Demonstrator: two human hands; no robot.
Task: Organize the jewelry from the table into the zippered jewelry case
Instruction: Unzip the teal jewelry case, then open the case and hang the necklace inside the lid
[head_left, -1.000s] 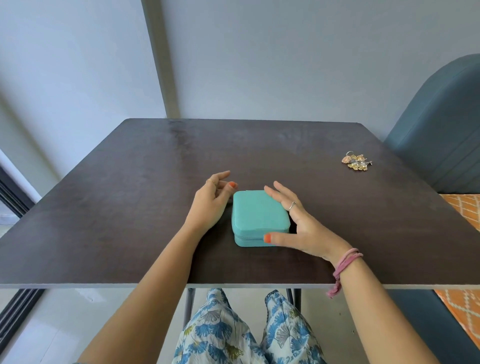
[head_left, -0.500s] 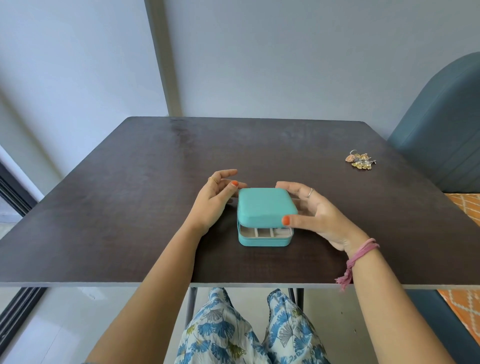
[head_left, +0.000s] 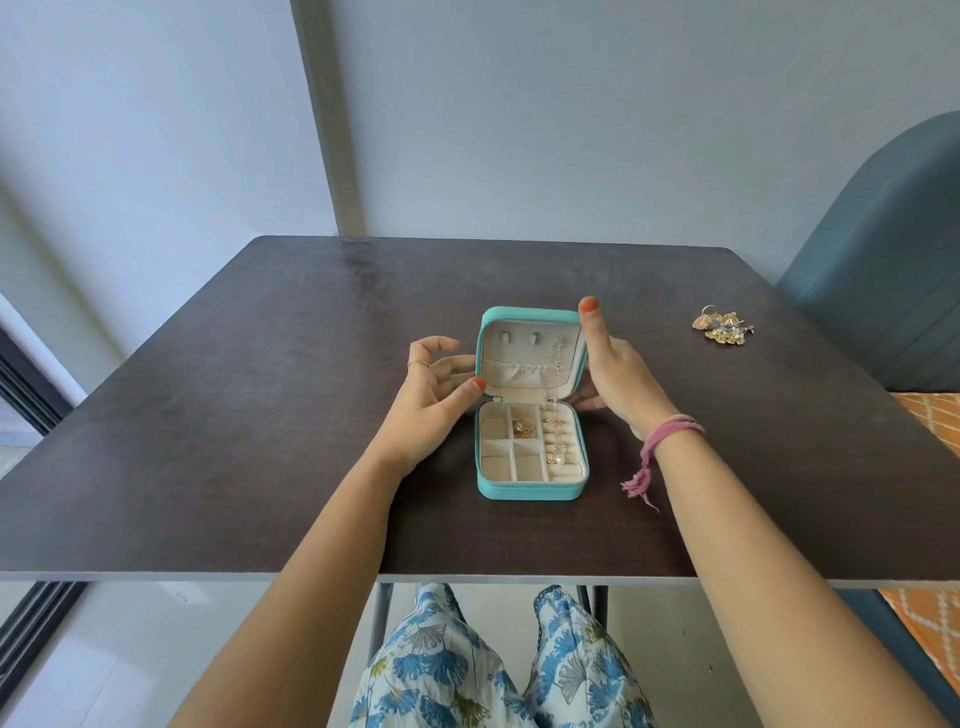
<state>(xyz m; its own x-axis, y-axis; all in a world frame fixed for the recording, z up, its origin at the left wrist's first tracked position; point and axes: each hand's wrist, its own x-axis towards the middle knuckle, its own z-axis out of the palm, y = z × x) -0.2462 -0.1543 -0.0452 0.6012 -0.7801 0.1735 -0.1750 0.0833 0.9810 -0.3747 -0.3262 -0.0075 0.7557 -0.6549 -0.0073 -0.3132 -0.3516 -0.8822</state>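
On the dark table (head_left: 260, 395), the left hand (head_left: 434, 400) had its thumb and fingertips against the left edge of the lid (head_left: 530, 348). The teal jewelry case (head_left: 532, 447), barely ajar half a second earlier, now stood fully open, lid upright, gold pieces in its compartments. The right hand (head_left: 613, 374) grasped the lid's right edge. Further right lay the loose jewelry (head_left: 723, 326), unmoved.
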